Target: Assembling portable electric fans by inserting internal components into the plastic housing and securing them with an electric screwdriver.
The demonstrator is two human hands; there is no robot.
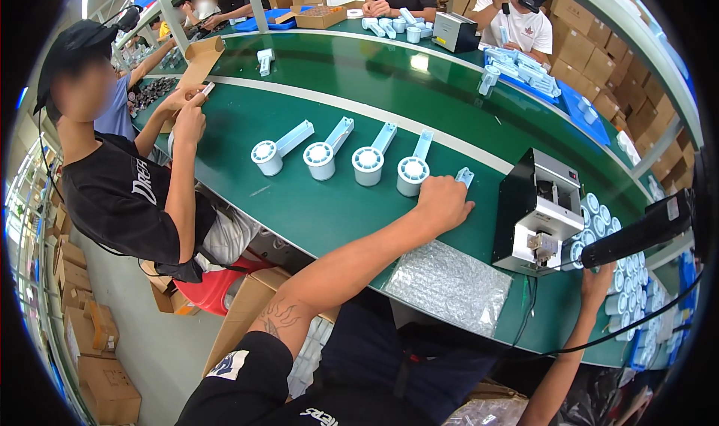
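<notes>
My left hand (443, 201) rests on the green belt (299, 209), closed over a small white and pale blue fan whose handle tip (464, 176) sticks out past my fingers. To its left, several like fans (412, 167) stand in a row on the belt, handles pointing away. My right hand (599, 280) is low at the right, beside a heap of white round parts (625, 276); its fingers are partly hidden, and I cannot tell if it holds anything. A black handheld tool (644, 231) hangs just above it.
A black and white machine (535, 212) stands between my hands, a bubble-wrap sheet (449, 284) in front of it. A person in black (127, 186) works at the belt's left. Others sit across, near cardboard boxes (592, 51) and blue trays (584, 111).
</notes>
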